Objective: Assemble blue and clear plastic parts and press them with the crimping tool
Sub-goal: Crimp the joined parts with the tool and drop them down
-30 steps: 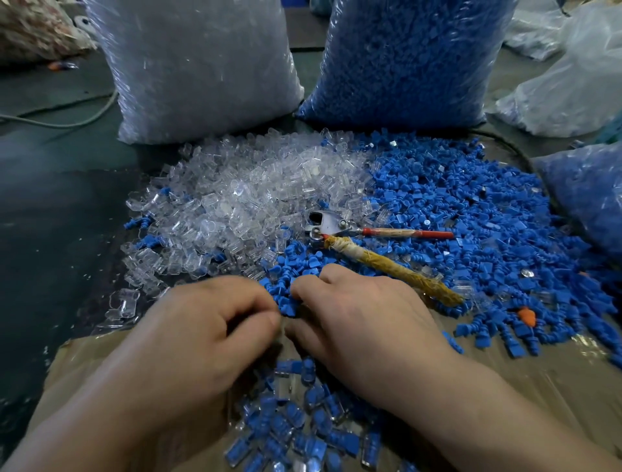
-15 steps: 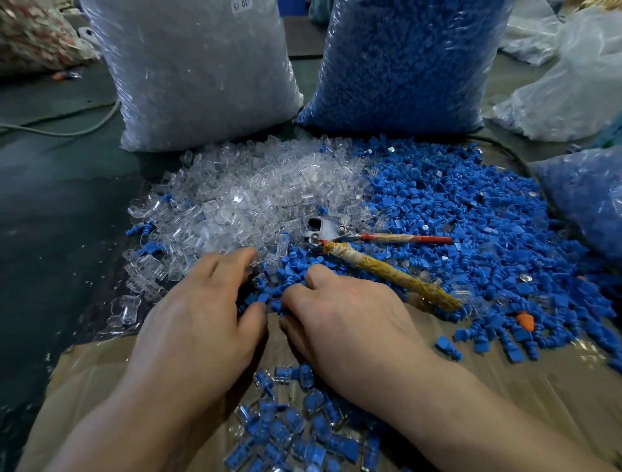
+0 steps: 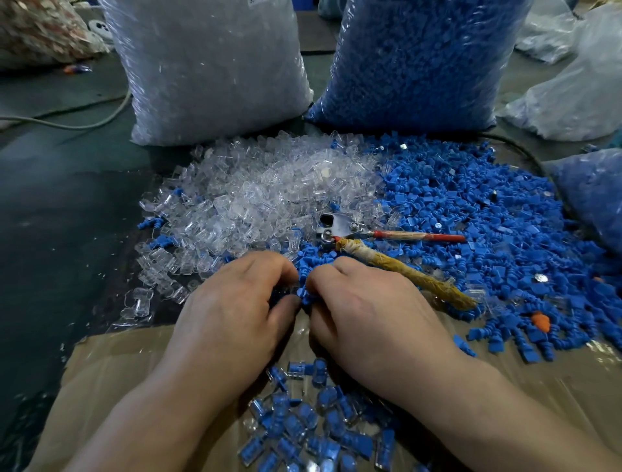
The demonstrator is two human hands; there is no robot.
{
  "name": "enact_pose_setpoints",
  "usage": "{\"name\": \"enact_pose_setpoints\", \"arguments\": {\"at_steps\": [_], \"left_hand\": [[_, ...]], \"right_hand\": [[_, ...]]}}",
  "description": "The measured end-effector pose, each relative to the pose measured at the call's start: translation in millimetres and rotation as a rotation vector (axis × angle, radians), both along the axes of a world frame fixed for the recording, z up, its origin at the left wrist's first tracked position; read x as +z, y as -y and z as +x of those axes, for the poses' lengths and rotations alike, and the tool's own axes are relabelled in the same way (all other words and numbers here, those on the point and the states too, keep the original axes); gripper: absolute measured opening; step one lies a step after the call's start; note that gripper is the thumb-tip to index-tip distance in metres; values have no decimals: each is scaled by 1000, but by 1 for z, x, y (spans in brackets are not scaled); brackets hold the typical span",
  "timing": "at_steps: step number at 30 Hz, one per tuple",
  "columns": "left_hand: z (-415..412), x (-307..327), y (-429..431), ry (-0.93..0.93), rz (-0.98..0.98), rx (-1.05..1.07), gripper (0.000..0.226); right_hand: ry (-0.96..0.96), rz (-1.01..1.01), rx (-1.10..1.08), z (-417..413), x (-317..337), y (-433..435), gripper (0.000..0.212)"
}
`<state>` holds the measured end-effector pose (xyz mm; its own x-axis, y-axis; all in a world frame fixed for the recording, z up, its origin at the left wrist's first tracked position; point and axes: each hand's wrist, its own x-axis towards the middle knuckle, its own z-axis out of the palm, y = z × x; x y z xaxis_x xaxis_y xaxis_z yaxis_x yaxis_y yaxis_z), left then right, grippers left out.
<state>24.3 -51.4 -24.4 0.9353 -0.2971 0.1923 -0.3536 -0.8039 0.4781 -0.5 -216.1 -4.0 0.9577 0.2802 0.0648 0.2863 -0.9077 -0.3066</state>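
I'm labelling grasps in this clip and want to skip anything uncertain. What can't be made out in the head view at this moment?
Head view:
1. What the left hand and right hand grip: curled fingers tuck under the hands' backs; only a blue part shows between them.
2. The crimping tool: its head is half buried in loose parts.
3. The label on the clear-parts bag: cut off by the top edge.

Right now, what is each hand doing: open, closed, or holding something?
Left hand: fingers curled in; what they hold is hidden, so it cannot be told.
Right hand: closed, pinching a small blue piece.
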Motion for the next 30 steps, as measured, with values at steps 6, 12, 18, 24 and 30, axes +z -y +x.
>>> {"name": "enact_pose_setpoints", "arguments": {"at_steps": [6,12,18,24,30], "left_hand": [[0,-4,1,48,-166,42,34],[2,-11,-5,38,-536,154,34],[0,-6,-4,-139,-1046,240,31],[-8,-7,1,-288,-955,167,29],[-10,-7,6,-260,-858,146,30]], "right_hand": [[35,345,-158,3,0,13,12],[-64,684,-239,3,-3,18,5],[-220,1043,-219,2,4,19,17],[42,671,-59,-6,4,16,17],[136,555,11,-6,-1,11,20]]}}
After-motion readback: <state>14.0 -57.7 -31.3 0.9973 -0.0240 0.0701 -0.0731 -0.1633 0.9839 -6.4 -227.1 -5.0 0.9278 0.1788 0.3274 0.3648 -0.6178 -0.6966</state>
